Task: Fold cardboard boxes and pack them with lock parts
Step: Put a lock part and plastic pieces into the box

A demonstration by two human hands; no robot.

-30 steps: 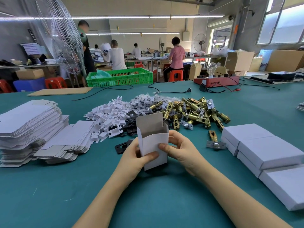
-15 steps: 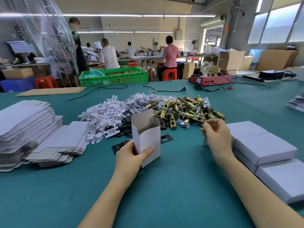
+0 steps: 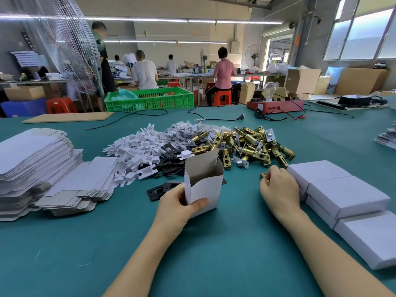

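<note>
Left hand (image 3: 175,207): grips open-topped white cardboard box (image 3: 203,185), upright on green table (image 3: 214,264).
Right hand (image 3: 279,189): curled round small brass latch part (image 3: 263,175), beside closed white boxes (image 3: 347,196).
Brass latch pile (image 3: 246,146): behind box.

The right hand (image 3: 279,189) is hiding most of a brass latch (image 3: 263,175); the flat boxes (image 3: 23,163) are running off the left edge.

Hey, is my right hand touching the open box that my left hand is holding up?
Apart. The head view shows bare green table between the right hand and the open box, which only the left hand grips.
</note>
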